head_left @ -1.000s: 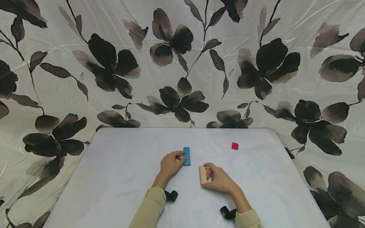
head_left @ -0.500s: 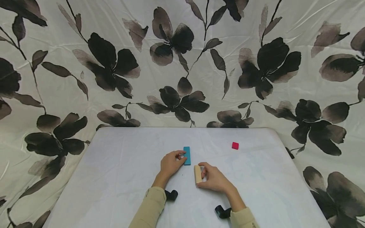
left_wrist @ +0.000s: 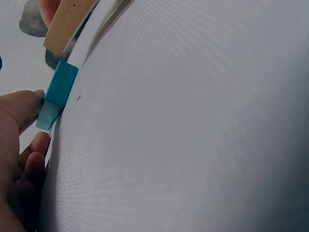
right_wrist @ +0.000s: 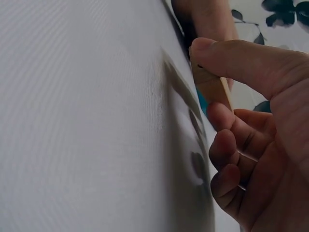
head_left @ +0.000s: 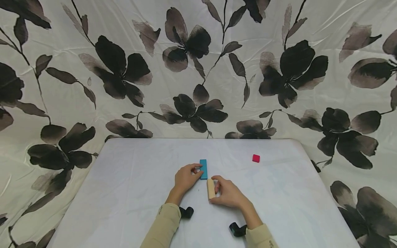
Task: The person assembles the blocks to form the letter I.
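Observation:
A blue rectangular block point(head_left: 204, 169) lies lengthwise on the white-covered table, its far end pointing away from me. My left hand point(head_left: 187, 177) pinches it from the left side between thumb and fingers. A plain wooden block point(head_left: 211, 190) is in my right hand point(head_left: 230, 193), gripped at its two ends by thumb and fingertips. It stands just right of the blue block's near end, roughly parallel to it. In the right wrist view, the wooden block point(right_wrist: 211, 91) sits apart from a shadow on the cloth, so it appears slightly raised. Whether the blocks touch is unclear.
A small red cube point(head_left: 255, 158) rests farther back on the right of the white table point(head_left: 130, 182). Behind the table's far edge hangs a flowered cloth point(head_left: 235, 82). Black wrist cameras point(head_left: 237, 229) are worn on both arms.
My right hand has moved left with the wooden block, bringing it close to the blue block's near end. The left hand and the blue block have stayed in place.

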Demonstrator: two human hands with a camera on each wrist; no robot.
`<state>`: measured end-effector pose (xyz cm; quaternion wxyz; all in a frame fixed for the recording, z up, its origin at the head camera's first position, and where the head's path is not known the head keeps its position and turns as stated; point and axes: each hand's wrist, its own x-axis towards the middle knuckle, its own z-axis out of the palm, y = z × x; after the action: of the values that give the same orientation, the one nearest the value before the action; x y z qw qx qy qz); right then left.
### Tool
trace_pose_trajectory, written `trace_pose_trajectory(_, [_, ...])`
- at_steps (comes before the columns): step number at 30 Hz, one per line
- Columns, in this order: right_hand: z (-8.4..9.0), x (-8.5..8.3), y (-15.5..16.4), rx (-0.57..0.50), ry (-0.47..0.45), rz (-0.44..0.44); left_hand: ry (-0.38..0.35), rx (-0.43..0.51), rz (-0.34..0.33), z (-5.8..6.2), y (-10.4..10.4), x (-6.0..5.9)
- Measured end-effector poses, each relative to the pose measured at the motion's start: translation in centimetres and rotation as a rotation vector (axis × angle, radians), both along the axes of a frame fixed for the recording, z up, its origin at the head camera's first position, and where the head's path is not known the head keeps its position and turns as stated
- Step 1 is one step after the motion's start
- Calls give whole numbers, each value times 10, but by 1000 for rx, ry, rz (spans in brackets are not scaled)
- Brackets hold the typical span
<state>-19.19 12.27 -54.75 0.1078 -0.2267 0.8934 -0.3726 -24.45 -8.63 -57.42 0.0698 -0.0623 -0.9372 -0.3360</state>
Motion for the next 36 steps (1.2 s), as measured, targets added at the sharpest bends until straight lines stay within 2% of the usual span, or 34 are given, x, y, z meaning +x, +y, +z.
trace_pose_trajectory(18, [2, -1, -17, 9, 24, 42, 8, -18, 12, -2, -3, 2])
trace_pose_trajectory(30, [-2, 1, -20, 10, 38, 31, 16, -12, -14, -1, 0, 1])
trace_pose_trajectory(36, [-4, 2, -20, 20, 49, 31, 13, -7, -1, -4, 0, 2])
